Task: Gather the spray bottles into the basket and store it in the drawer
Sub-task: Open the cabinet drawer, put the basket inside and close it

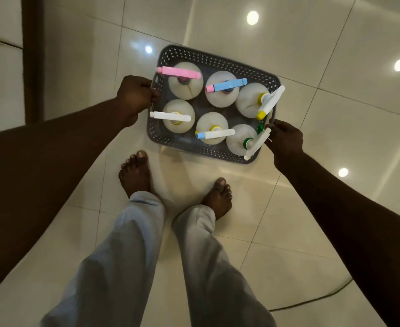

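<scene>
Both hands grip the basket: the left hand is closed on its left handle, the right hand on its right end. It holds six bottles above the floor. Bottles stand loose; a tilt could topple them. Right fingers lie beside a sprayer and could press it.

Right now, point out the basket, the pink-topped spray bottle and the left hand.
basket (218, 59): head view, far rim.
pink-topped spray bottle (180, 72): head view, pink sprayer head.
left hand (136, 95): head view, back of hand.
</scene>
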Tool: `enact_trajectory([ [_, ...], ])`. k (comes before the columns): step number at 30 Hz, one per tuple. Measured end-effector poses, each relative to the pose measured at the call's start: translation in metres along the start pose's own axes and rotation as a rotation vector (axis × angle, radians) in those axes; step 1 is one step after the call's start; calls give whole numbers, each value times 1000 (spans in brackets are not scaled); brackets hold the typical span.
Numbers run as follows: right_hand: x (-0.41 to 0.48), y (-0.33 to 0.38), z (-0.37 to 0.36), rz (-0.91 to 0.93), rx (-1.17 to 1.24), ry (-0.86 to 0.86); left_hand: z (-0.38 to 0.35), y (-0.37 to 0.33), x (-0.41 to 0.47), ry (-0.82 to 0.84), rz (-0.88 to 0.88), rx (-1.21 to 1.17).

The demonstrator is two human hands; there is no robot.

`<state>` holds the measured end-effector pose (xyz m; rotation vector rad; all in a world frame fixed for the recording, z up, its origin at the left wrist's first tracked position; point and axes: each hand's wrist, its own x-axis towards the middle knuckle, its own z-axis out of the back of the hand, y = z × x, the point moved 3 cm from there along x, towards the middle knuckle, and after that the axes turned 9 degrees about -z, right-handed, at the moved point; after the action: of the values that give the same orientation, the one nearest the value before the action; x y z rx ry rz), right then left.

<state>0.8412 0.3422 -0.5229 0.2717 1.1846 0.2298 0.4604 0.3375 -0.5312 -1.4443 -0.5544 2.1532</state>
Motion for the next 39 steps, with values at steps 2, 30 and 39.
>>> enact_trajectory([
  [2, -14, 3, 3, 10, -2, 9, 6, 2, -19, -19, 4, -72],
  [30, -439, 152, -111, 568, -402, 384, 331, -11, -399, -551, -108, -691],
  [39, -532, 138, -255, 606, -523, 577, 417, 51, -466, -762, -12, -819],
])
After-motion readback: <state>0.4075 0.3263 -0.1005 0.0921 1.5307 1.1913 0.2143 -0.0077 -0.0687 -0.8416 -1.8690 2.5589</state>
